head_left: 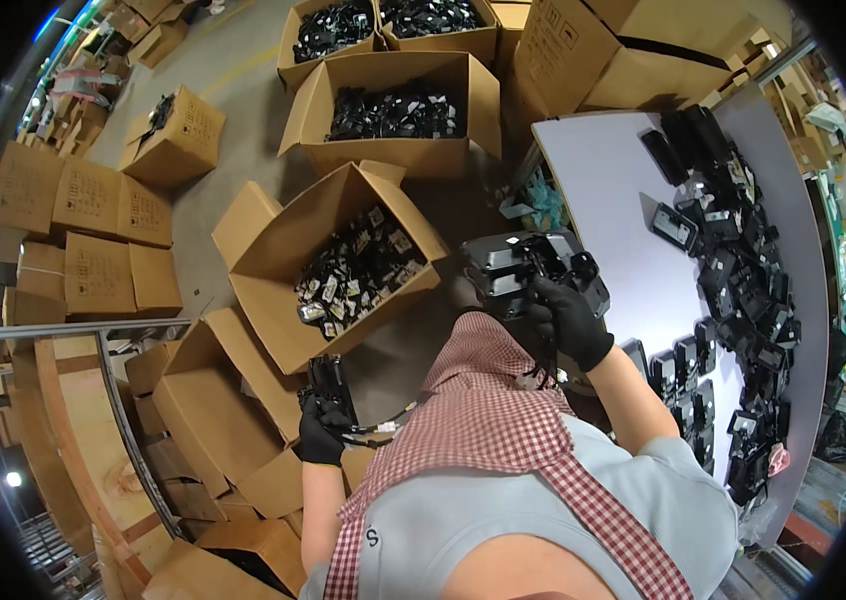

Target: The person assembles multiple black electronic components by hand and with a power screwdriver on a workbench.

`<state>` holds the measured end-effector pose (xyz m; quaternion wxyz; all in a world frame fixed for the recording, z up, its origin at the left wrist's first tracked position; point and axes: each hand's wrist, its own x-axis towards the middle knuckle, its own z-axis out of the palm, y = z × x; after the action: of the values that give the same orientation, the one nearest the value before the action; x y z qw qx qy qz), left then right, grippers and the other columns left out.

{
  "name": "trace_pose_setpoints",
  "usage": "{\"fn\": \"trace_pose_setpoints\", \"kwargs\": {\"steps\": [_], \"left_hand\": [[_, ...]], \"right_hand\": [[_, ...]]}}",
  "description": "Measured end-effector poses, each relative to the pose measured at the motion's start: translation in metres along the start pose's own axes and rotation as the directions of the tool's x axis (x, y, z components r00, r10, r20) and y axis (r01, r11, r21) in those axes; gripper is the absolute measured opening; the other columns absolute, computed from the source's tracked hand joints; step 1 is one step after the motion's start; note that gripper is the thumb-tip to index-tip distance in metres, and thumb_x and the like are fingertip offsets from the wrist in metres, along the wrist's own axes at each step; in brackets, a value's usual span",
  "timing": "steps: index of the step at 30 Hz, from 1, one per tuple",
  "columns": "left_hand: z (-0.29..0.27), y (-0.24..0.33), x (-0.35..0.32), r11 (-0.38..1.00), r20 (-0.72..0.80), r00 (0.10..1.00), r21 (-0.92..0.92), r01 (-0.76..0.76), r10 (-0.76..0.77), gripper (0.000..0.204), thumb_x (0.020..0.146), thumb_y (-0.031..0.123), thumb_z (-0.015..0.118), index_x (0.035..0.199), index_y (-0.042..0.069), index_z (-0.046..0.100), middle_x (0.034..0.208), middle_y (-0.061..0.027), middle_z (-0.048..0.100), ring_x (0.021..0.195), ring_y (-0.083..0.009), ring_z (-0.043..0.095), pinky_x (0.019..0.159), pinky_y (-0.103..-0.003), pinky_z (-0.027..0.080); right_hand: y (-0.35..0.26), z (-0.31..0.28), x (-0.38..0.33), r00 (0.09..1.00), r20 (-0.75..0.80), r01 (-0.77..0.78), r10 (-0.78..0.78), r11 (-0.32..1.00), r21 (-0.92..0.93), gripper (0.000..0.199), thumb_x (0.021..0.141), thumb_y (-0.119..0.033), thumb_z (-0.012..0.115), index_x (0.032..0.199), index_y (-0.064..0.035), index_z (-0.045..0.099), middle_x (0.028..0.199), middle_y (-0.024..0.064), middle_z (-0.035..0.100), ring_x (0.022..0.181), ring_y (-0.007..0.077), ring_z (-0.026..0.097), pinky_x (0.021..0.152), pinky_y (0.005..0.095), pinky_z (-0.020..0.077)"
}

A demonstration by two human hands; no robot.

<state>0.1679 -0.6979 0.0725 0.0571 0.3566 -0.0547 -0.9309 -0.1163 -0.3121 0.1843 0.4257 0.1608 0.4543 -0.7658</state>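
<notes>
Both my hands wear black gloves. My left hand is closed around a small bundle of slim black devices, with black cables and a white connector trailing toward my apron. On the right, my right hand grips a stack of black box-shaped electronic devices with glossy flat faces; its fingers partly cover them, and thin cables hang below. Ahead of my left hand stands an open cardboard box, holding many small black pieces with white labels.
A white-topped table at my right carries many black devices along its far side. Open cartons of black parts stand ahead. Stacked closed cartons and a metal-framed rack are at left. Another open carton is beside my left arm.
</notes>
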Motion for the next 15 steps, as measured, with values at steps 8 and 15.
{"fn": "trace_pose_setpoints", "kwargs": {"steps": [8,15], "left_hand": [[0.103,0.026,0.097,0.982,-0.289,0.949,0.173,-0.075,0.124,0.016,0.100,0.031,0.049,0.089,0.021,0.054,0.066,0.0055,0.050,0.046,-0.0046,0.039,0.042,-0.020,0.035],[0.274,0.024,0.225,0.981,-0.479,0.862,-0.008,-0.193,0.166,0.011,0.098,0.028,0.052,0.091,0.019,0.050,0.064,0.0065,0.047,0.046,-0.0047,0.040,0.045,-0.022,0.036]], "right_hand": [[-0.115,0.039,0.209,0.976,0.203,-0.066,0.084,0.993,-0.093,0.030,0.104,-0.030,0.040,0.108,-0.0081,0.060,0.085,0.0012,0.063,0.059,0.0032,0.041,0.054,0.0191,0.0345],[-0.205,0.057,0.513,0.978,0.124,-0.131,0.166,0.960,-0.249,0.025,0.100,-0.031,0.049,0.103,-0.0117,0.066,0.077,-0.0023,0.063,0.059,0.0081,0.055,0.052,0.0209,0.0428]]}}
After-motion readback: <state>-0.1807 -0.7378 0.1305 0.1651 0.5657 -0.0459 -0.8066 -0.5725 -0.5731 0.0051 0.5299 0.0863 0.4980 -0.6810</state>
